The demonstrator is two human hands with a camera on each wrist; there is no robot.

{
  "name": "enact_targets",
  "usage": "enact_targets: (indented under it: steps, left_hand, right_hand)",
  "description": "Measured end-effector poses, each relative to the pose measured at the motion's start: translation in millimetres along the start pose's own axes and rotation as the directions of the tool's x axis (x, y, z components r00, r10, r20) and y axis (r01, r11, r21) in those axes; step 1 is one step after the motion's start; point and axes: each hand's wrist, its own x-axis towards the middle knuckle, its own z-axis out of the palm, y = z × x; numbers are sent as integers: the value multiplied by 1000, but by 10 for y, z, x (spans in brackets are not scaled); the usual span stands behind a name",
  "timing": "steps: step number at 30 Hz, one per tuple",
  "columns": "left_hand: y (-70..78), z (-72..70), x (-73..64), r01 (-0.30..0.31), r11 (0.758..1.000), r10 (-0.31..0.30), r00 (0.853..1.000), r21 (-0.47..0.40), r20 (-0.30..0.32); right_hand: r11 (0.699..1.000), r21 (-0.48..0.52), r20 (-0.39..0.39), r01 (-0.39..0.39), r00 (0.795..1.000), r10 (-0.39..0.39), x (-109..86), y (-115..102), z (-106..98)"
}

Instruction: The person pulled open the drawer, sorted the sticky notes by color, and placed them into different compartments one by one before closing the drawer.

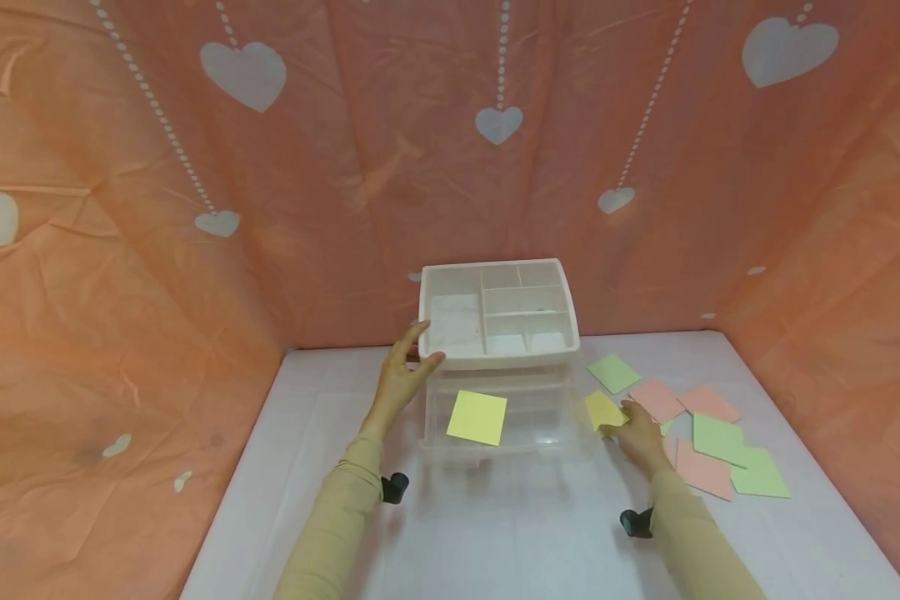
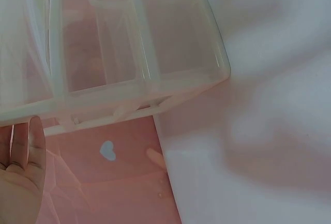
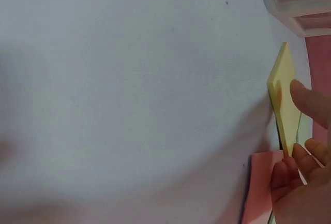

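A white storage box stands at the back of the table, with a divided top tray (image 1: pixel 520 300) and a clear drawer (image 1: pixel 536 417) below. My left hand (image 1: pixel 401 379) touches the tray's front left corner, thumb at the front rim; in the left wrist view its straight fingers (image 2: pixel 36 146) meet the rim. A yellow sticky note (image 1: pixel 477 417) is on the drawer front. To the right of the box, my right hand (image 1: pixel 637 437) pinches a yellow sticky note pad (image 1: pixel 603 410) between thumb and fingers; the right wrist view shows the pad (image 3: pixel 284 97) tilted on edge.
Several pink and green sticky note pads lie on the table's right side, including a green pad (image 1: pixel 613 373) near the box, a pink pad (image 1: pixel 703 469) and another green pad (image 1: pixel 761 475). An orange curtain with hearts (image 1: pixel 390 167) hangs behind the white table (image 1: pixel 525 550).
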Motion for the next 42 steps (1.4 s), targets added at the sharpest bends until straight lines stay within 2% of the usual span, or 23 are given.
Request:
enact_targets:
  steps: [5,15,21,26,33,38,42]
  left_hand:
    - [5,7,2,7,1000,-7,1000,-11,10]
    - [3,-7,-21,22,1000,-22,1000,-12,11]
    - [6,-21,-24,20,1000,-20,1000,-8,7]
    - [-7,-12,-22,18,1000,-18,1000,-3,4]
    - [-24,6,-19,-7,1000,7,1000,7,2]
    - [-20,11,-8,2,1000,-2,1000,7,4]
    - [-11,13,-4,3,1000,-3,1000,5,3]
  right_hand:
    - [997,-72,-50,18,999,-22,22,58,57]
    - [984,-177,-32,13,999,-19,4,72,55]
    - [996,-86,-77,-23,997,17,-29,106,52]
    - [1000,-22,-102,-5,995,3,-42,154,66]
    - [1000,-7,-109,16,994,-16,-74,197,35]
    - [998,56,-219,20,976,-8,-101,201,-14]
    - [994,104,-267,23,964,5,-105,201,-59]
